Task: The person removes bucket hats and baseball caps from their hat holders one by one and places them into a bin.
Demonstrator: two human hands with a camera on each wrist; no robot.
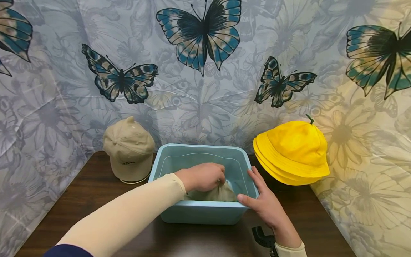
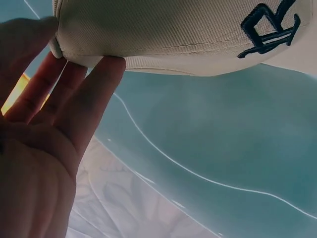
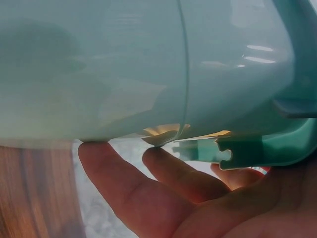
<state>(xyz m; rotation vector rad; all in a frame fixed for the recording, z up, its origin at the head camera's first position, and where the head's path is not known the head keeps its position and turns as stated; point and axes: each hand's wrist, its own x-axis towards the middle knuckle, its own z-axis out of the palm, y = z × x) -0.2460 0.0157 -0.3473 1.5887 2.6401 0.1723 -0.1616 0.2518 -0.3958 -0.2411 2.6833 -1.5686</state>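
Note:
A beige cap (image 1: 221, 193) with dark embroidered lettering lies inside the light blue plastic bin (image 1: 199, 213). My left hand (image 1: 203, 177) reaches into the bin from the left and pinches the cap. In the left wrist view, thumb and fingers (image 2: 105, 82) meet at the edge of the beige cap (image 2: 148, 29). At the bin's right front corner my right hand (image 1: 268, 205) rests on the rim, its fingers spread and fairly straight. The right wrist view has the fingertips (image 3: 96, 153) touching the edge of the bin (image 3: 124, 74).
Another beige cap (image 1: 128, 150) sits on the brown wooden table (image 1: 106, 210) behind and left of the bin. Several stacked yellow bucket hats (image 1: 290, 153) stand at the back right. A cloth with butterflies (image 1: 203, 32) hangs close behind the table.

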